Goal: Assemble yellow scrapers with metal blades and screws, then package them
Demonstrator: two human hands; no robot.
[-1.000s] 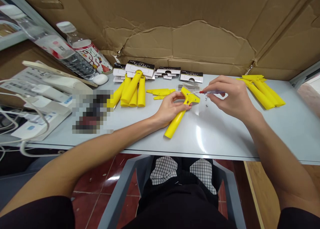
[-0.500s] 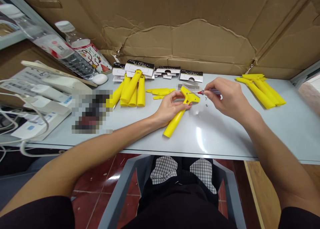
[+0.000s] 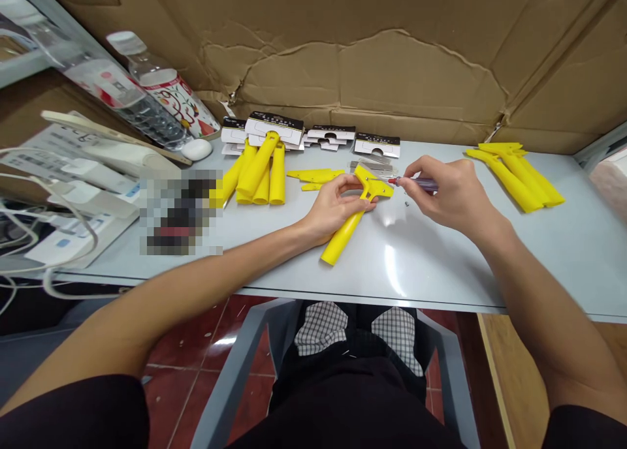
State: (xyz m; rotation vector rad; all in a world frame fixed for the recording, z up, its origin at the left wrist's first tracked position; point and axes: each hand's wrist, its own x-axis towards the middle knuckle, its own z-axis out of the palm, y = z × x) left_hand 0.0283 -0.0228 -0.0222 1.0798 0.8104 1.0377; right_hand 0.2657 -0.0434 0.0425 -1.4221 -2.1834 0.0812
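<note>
My left hand [image 3: 330, 211] is closed around a yellow plastic scraper [image 3: 341, 239], near the fork between its tube handle and wide head. The head points up and away from me, and the handle slants toward the table's front edge. A screwdriver [image 3: 424, 184] with a translucent purplish handle and a red collar is pinched in my right hand [image 3: 453, 194]. Its thin shaft points left, over the scraper's head; whether the tip sits in a screw is too small to tell. Small metal screws [image 3: 406, 203] lie just right of the head, partly hidden by my right hand.
Behind the scraper lie metal blades [image 3: 375, 168], flat yellow pieces [image 3: 316, 176] and printed cards [image 3: 377, 145]. Several yellow scrapers [image 3: 277, 175] stand left, some carded. More yellow handles [image 3: 526, 178] lie right. Bottles [image 3: 171, 96], white boxes and cables crowd the left. Cardboard [image 3: 362, 57] walls the back.
The view has shifted slightly. My right hand and the screwdriver have moved a little to the right; both hands keep their grips.
</note>
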